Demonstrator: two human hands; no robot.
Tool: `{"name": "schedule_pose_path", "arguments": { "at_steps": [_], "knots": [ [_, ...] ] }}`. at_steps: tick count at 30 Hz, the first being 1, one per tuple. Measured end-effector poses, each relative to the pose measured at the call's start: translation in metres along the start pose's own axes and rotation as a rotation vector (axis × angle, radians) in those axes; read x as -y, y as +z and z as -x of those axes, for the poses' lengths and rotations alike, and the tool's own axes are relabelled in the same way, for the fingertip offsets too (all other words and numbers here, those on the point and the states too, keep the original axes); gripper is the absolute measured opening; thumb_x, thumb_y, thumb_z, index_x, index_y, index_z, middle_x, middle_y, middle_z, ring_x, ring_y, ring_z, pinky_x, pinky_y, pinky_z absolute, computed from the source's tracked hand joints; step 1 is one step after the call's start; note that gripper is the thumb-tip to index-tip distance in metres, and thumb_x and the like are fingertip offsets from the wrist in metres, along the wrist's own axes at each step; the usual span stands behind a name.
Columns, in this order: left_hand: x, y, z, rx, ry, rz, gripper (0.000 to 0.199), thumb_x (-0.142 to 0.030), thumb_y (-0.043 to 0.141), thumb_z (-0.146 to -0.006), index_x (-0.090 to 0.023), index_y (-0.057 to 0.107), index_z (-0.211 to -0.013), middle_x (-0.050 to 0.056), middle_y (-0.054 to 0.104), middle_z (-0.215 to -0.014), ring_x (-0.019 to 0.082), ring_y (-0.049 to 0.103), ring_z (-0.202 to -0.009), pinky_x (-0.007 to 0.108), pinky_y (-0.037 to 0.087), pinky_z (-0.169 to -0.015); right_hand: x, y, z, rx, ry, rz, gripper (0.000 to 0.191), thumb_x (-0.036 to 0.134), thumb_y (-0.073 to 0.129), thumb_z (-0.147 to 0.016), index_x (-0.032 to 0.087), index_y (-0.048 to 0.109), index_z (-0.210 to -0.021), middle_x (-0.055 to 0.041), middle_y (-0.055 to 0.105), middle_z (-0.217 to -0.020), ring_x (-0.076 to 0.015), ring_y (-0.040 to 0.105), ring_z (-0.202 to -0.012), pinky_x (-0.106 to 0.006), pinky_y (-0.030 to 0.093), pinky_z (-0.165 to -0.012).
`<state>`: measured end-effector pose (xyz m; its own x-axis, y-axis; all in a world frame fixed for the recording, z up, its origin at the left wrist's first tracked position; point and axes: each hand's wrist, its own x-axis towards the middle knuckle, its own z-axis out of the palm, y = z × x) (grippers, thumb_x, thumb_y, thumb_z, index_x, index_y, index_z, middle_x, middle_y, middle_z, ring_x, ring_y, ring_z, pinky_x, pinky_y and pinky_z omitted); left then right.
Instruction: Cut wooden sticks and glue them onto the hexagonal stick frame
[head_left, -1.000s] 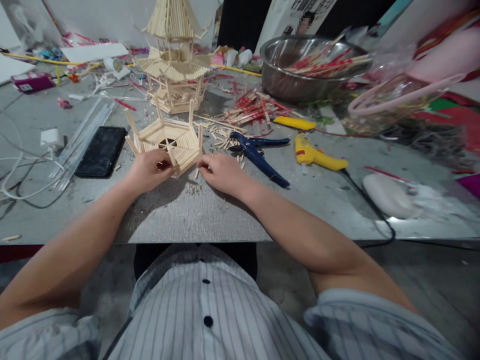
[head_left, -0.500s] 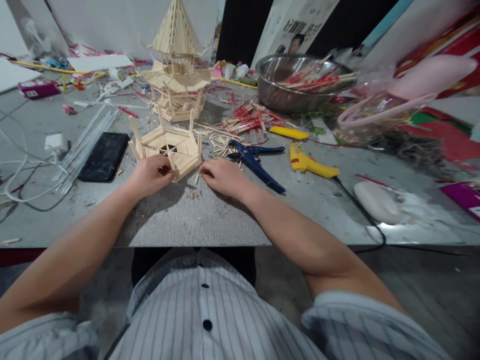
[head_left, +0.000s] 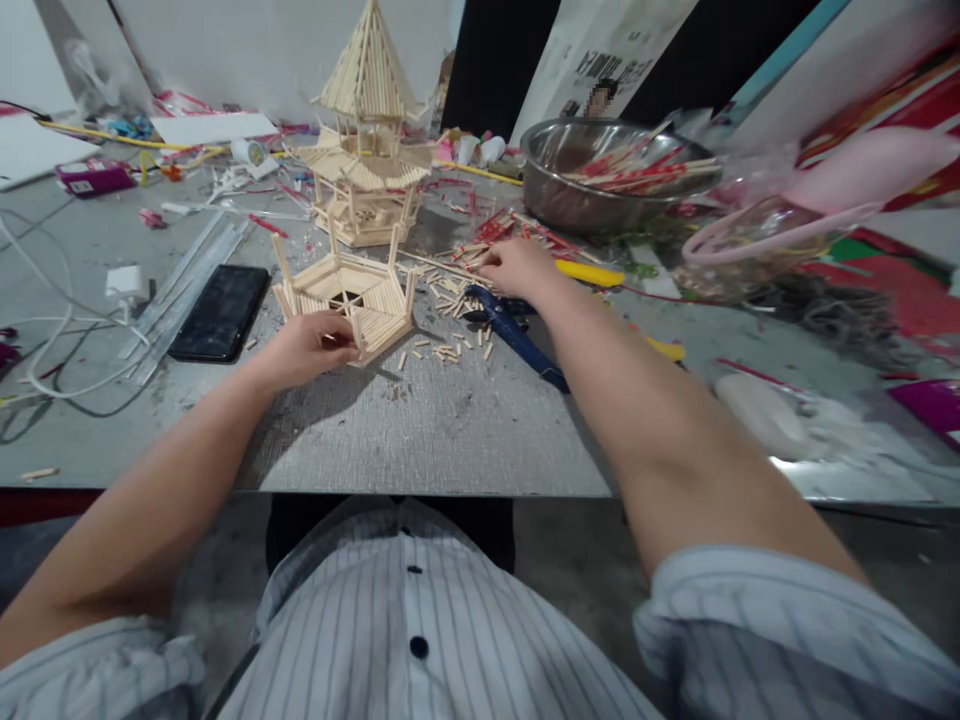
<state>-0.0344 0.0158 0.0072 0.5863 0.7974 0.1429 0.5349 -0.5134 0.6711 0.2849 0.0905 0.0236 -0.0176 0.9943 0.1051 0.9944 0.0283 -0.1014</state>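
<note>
Left hand [head_left: 315, 350]: thumb and fingers closed on the near edge of the hexagonal stick frame [head_left: 382, 308], at a short upright post [head_left: 356, 332]. Frame lies flat on the grey table [head_left: 420, 440], in front of the torso, a bit left of center. More posts stand up around its rim; slats and spokes fill the inside, dark gap near the middle.

Right hand [head_left: 521, 268]: off the frame, further out and to the right, fingers curled down at the edge of the red-marked stick heap [head_left: 502, 228]. Fingertips mostly hidden, can't tell if they grip a stick.

Just below that hand: dark blue pliers [head_left: 516, 340], partly under the forearm. Short stick pieces [head_left: 448, 353] scattered between the frame and the pliers, more piled by the plier head. Yellow tool [head_left: 592, 273] just right of the right wrist. Another yellow piece [head_left: 666, 348] pokes out past the forearm, mostly blocked.

Left of frame: black phone [head_left: 219, 313], then clear strips [head_left: 187, 270], white charger [head_left: 127, 285] with cable.

Behind frame: tiered stick pagoda [head_left: 367, 165], upright, pointed roof. Back right: metal bowl [head_left: 570, 208] with red-marked sticks in it, then a pink basket [head_left: 701, 250]. White rounded object [head_left: 757, 410] right of the right forearm.
</note>
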Motion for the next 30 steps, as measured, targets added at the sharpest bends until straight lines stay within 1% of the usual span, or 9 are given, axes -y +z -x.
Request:
{"name": "schedule_pose_path", "arguments": {
  "at_steps": [6,10,14,18,20,24,26,28,30],
  "knots": [
    [-0.002,0.0,0.0,-0.005,0.002,-0.035,0.022,-0.034,0.06,-0.08,-0.014,0.068,-0.081,0.006,0.065,-0.079,0.015,0.059,-0.074,0.029,0.045,-0.071,-0.002,0.016,-0.027,0.081,0.034,0.081,0.026,0.026,0.059,-0.082,0.019,0.073,-0.102,-0.0125,0.07,-0.114,-0.0273,0.063,-0.105,-0.036,0.048,-0.089],
    [0.001,0.0,-0.001,-0.002,0.002,-0.037,0.024,-0.035,0.059,-0.081,-0.014,0.069,-0.083,0.006,0.066,-0.08,0.015,0.059,-0.075,0.03,0.045,-0.071,0.005,0.02,-0.031,0.097,0.044,0.177,0.028,0.023,0.058,-0.08,0.02,0.073,-0.104,-0.0114,0.071,-0.112,-0.0261,0.064,-0.103,-0.034,0.049,-0.085],
    [0.006,0.002,-0.001,-0.007,0.035,-0.022,0.023,-0.035,0.058,-0.081,-0.014,0.069,-0.083,0.006,0.066,-0.08,0.015,0.059,-0.074,0.029,0.046,-0.07,0.012,0.015,-0.027,0.099,0.022,0.193,0.031,0.019,0.053,-0.083,0.015,0.07,-0.109,-0.0174,0.069,-0.114,-0.0294,0.064,-0.105,-0.039,0.049,-0.085],
    [0.007,0.003,0.0,-0.015,0.027,0.005,0.021,-0.033,0.058,-0.08,-0.015,0.069,-0.083,0.006,0.066,-0.079,0.015,0.059,-0.073,0.028,0.046,-0.067,0.006,0.005,-0.016,0.023,0.033,0.158,0.029,0.017,0.051,-0.085,0.011,0.066,-0.109,-0.0229,0.066,-0.114,-0.0328,0.062,-0.106,-0.045,0.046,-0.088],
    [0.004,0.003,0.0,-0.013,0.006,0.015,0.02,-0.032,0.059,-0.08,-0.015,0.069,-0.082,0.006,0.065,-0.078,0.015,0.059,-0.072,0.028,0.046,-0.067,-0.001,0.0,-0.006,-0.056,0.072,0.095,0.026,0.017,0.053,-0.085,0.011,0.065,-0.107,-0.0221,0.067,-0.11,-0.0333,0.062,-0.105,-0.047,0.045,-0.088],
    [-0.001,0.002,0.001,-0.04,-0.027,0.024,0.023,-0.036,0.058,-0.08,-0.014,0.066,-0.078,0.005,0.064,-0.075,0.014,0.057,-0.07,0.028,0.045,-0.067,-0.014,-0.005,0.024,-0.221,0.135,-0.201,0.01,0.015,0.055,-0.083,0.016,0.063,-0.086,-0.0121,0.067,-0.092,-0.027,0.062,-0.094,-0.045,0.045,-0.087],
    [-0.001,0.002,0.001,-0.049,-0.026,0.04,0.025,-0.037,0.057,-0.08,-0.014,0.065,-0.077,0.004,0.063,-0.074,0.014,0.057,-0.07,0.027,0.044,-0.066,-0.015,-0.005,0.039,-0.285,0.132,-0.501,0.008,0.013,0.055,-0.081,0.019,0.06,-0.079,-0.0049,0.064,-0.078,-0.0199,0.061,-0.076,-0.04,0.048,-0.079],
    [0.0,0.003,0.001,-0.06,-0.029,0.061,0.025,-0.038,0.057,-0.08,-0.014,0.065,-0.077,0.003,0.062,-0.073,0.013,0.056,-0.07,0.026,0.044,-0.065,-0.012,-0.007,0.051,-0.342,0.149,-0.862,0.008,0.016,0.056,-0.081,0.021,0.057,-0.075,0.0007,0.059,-0.067,-0.0141,0.055,-0.059,-0.034,0.048,-0.067],
    [0.002,0.004,0.001,-0.083,-0.044,0.081,0.025,-0.038,0.058,-0.079,-0.013,0.065,-0.078,0.003,0.062,-0.073,0.012,0.056,-0.069,0.026,0.043,-0.065,-0.008,-0.009,0.059,-0.422,0.18,-1.193,0.011,0.015,0.057,-0.079,0.022,0.055,-0.071,0.0037,0.056,-0.061,-0.0108,0.049,-0.052,-0.03,0.046,-0.061]
  ]
}}
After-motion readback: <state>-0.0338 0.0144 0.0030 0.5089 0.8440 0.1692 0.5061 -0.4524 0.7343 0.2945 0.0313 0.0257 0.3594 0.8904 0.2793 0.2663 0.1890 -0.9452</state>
